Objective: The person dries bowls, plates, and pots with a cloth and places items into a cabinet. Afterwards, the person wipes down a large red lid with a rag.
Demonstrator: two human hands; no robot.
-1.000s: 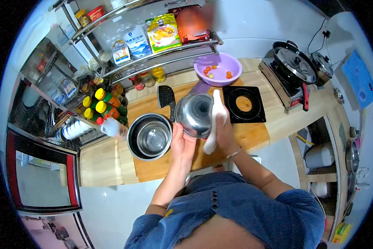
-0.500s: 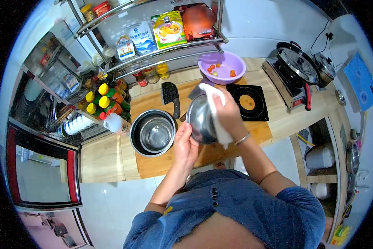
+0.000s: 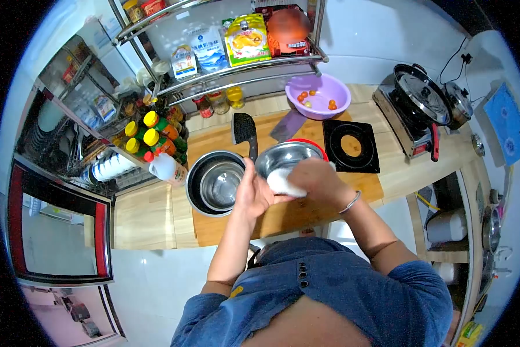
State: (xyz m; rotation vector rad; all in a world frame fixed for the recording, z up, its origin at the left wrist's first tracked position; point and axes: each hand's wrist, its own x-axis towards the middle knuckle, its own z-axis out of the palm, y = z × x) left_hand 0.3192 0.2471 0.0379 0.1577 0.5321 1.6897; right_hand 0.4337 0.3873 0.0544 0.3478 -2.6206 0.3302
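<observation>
A shiny metal bowl (image 3: 289, 154) is held above the wooden cutting board (image 3: 242, 227), its inside facing up. My left hand (image 3: 254, 194) supports it from the left and below, thumb up, the fingertips partly hidden under it. My right hand (image 3: 321, 182) is closed on a white cloth (image 3: 283, 181) at the bowl's near side; the fingers are blurred. A red edge (image 3: 323, 151) shows behind the bowl. Left of it stands a larger metal pot (image 3: 197, 199) with another metal bowl inside. A cleaver (image 3: 245, 130) lies behind.
A purple basin (image 3: 344, 98) with small orange-red tomatoes stands at the back, near a black square stand (image 3: 367, 153). Sauce bottles (image 3: 159, 140) are at left, a lidded pan (image 3: 422, 95) on a stove at right. The metal rack (image 3: 237, 70) overhangs the counter.
The bowl has turned from showing its outer side to showing its inside. The cloth has moved from its right side to the near side. The red edge has come into view.
</observation>
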